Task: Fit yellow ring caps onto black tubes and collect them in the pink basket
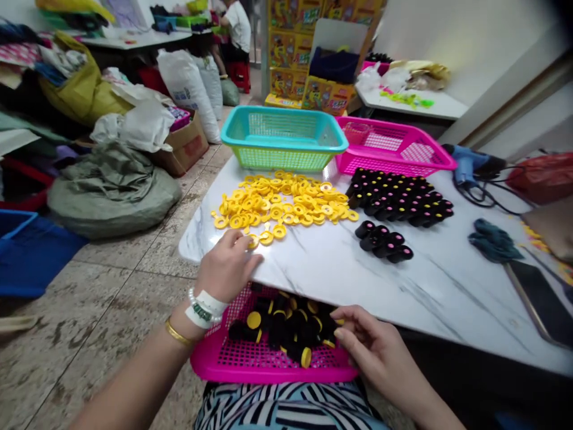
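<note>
My left hand (227, 264) rests at the table's left edge, fingers bent and thumb apart, its fingertips touching the nearest yellow plastic rings (279, 231). Behind it spreads a loose heap of these yellow ring-shaped caps (250, 206). Over the right rim of the pink lap basket (277, 374), my right hand (371, 341) is closed in a pinch; a bit of yellow shows between thumb and index finger, the rest being hidden. Inside that basket lie black cylinders with yellow caps (305, 357), jumbled together. On the table stand small black cylinders (387, 242) with pink or yellow centres, in a small and a large group.
A turquoise-and-green basket (284, 150) and a second pink basket (398, 143) stand along the table's far side. To the right are a blue heat-gun-like tool (468, 164) with a cable, a dark cloth (495, 240) and a phone (539, 301). Sacks (111, 191) crowd the left floor.
</note>
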{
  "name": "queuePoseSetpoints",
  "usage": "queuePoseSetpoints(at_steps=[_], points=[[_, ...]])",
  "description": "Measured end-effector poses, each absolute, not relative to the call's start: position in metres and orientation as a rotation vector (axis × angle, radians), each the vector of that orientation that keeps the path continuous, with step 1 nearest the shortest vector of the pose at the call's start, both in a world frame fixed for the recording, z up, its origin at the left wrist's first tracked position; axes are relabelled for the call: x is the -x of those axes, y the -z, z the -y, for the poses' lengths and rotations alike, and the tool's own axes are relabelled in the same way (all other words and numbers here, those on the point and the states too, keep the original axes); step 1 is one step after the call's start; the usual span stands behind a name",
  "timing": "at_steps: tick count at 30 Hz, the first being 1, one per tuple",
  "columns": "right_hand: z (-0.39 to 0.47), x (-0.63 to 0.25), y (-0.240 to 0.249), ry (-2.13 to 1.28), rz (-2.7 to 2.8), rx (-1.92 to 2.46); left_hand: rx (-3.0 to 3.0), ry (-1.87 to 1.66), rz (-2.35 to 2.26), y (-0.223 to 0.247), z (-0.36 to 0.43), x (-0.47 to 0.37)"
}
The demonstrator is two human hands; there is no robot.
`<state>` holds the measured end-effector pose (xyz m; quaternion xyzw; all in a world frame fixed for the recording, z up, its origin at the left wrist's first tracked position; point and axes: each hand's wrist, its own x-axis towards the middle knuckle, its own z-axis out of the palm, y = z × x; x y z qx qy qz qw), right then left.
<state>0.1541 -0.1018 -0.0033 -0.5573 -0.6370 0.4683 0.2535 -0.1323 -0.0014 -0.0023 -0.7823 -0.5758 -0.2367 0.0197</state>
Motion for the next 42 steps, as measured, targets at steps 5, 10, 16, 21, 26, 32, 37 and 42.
queuePoseSetpoints(at_steps=[5,10,16,21,26,32,37,42], points=[[0.086,-0.185,-0.023,-0.707,1.57,1.556,2.507,0.785,1.52,0.017,-0.014,0.139],[0.079,-0.193,-0.036,-0.697,1.259,1.468,2.465,1.219,1.366,-0.022,0.019,0.095],[0.069,-0.16,-0.017,-1.232,1.115,1.201,3.2,1.608,1.64,-0.04,0.017,0.002],[0.051,-0.205,0.007,-1.057,0.848,1.302,3.183,1.529,1.821,-0.017,-0.03,-0.034],[0.015,-0.271,0.007,-0.802,0.585,1.303,3.123,1.196,1.877,0.0,-0.062,-0.054],[-0.003,-0.279,0.009,-1.09,0.6,1.306,3.026,0.869,1.829,0.004,-0.069,-0.072],[-0.001,-0.27,0.017,-0.996,0.636,1.304,2.999,0.791,1.76,0.006,-0.074,-0.081],[0.005,-0.271,0.013,-0.775,0.59,1.331,3.065,0.818,1.707,0.004,-0.06,-0.063]])
